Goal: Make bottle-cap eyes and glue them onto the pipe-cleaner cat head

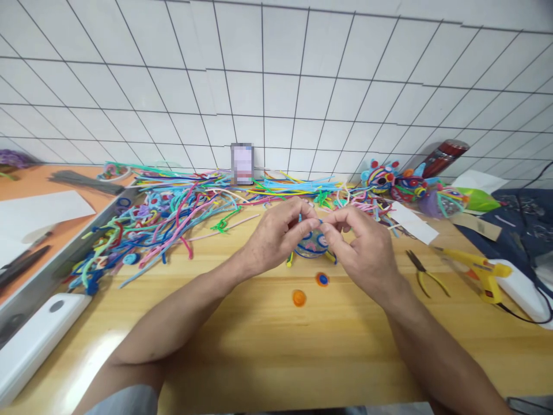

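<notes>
Over on the left, a sheet of white paper (pixel 43 210) lies on an orange surface (pixel 110 210), and a white case with a dark round spot (pixel 43 346) rests lower down at the edge of the wooden counter (pixel 242 346). Next comes a tangled heap of fuzzy stems (pixel 164 216) in pink, blue, green and yellow, with a phone (pixel 242 163) upright behind it near the tiled wall (pixel 285 92). The person's left hand (pixel 283 230) is up over the middle of the counter, thumb and forefinger pinched together on a tiny blue piece (pixel 320 221). An orange disc (pixel 298 298) lies on the wood nearer the person. Under and behind the fingers, partly hidden from me, is a round blue-trimmed ornament (pixel 311 249); just in front of it lies a blue-and-orange disc (pixel 322 279). The right hand (pixel 360 242) meets the left, its thumb and forefinger closed on that same blue piece. Farther right I see bright decorated heads (pixel 382 176) by the wall, yellow-handled pliers (pixel 425 274) lying open, a tilted red flask (pixel 447 154) and a yellow glue gun (pixel 486 274).
</notes>
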A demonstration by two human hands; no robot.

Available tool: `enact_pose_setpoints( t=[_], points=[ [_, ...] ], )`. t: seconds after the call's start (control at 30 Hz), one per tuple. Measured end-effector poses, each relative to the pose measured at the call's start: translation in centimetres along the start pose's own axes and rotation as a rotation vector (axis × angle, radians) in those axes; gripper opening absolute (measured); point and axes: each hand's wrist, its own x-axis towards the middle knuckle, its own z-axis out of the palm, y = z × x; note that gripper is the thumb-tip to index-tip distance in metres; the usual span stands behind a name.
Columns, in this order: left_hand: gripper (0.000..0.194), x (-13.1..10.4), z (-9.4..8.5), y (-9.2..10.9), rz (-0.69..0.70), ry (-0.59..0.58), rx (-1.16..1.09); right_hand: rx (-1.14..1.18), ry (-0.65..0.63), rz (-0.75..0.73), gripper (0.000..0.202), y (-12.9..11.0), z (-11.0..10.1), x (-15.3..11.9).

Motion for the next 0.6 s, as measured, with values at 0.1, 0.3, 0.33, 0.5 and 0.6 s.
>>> enact_pose_setpoints(
  t=[0.1,0.3,0.33,0.5,0.6],
  points=[
    [0.038,-0.4,1.6,0.0,-0.219,0.08,-0.366,0.207,0.006,0.192,0.011,-0.4,0.5,0.0],
    [0.04,-0.1,1.8,-0.3,-0.371,0.044,-0.621,0.381,-0.051,0.313,0.015,0.0,0.6,0.2],
    [0.037,0.1,1.3,-0.3,-0.327,0.004,-0.538,0.329,-0.064,0.279,0.014,0.2,0.4,0.3],
    [0.011,0.6,-1.3,-0.2,-0.039,-0.079,0.049,0.033,-0.101,0.009,0.012,0.6,-0.4,0.3],
    [0.011,0.6,-1.7,-0.2,0.098,-0.123,0.221,-0.03,-0.103,-0.052,0.013,0.5,-0.3,0.2]
  ],
)
